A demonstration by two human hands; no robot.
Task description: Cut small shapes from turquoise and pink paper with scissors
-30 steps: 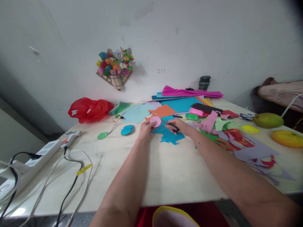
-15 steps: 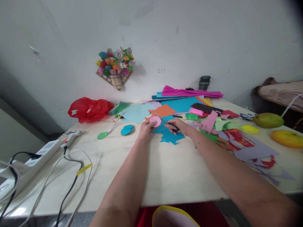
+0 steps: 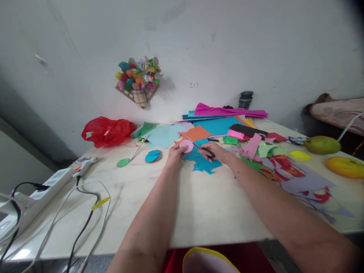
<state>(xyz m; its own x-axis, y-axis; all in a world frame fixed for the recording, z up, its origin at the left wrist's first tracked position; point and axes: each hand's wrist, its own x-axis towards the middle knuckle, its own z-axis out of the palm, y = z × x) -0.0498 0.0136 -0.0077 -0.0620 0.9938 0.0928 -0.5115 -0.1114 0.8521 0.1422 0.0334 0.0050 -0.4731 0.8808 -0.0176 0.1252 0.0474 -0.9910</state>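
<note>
My left hand (image 3: pixel 176 153) pinches a round pink paper disc (image 3: pixel 187 146) at its left edge. Black-handled scissors (image 3: pixel 209 152) are in the closed fingers of my right hand (image 3: pixel 214 150), their blades pointing up and left beside the disc. Beneath both hands lies a blue paper sheet (image 3: pixel 206 165) with ragged cut edges. An orange paper piece (image 3: pixel 197 132) rests just beyond the disc. To the left of my left hand sits a small stack of blue paper discs (image 3: pixel 152 156), and farther left a green paper disc (image 3: pixel 123 162).
Paper scraps (image 3: pixel 284 167) and two mango-like fruits (image 3: pixel 322 145) lie on the right. A black phone-like slab (image 3: pixel 248 130) sits behind the scraps. At the left are a red plastic bag (image 3: pixel 106 131), a power strip (image 3: pixel 54 185) and loose cables (image 3: pixel 98 197).
</note>
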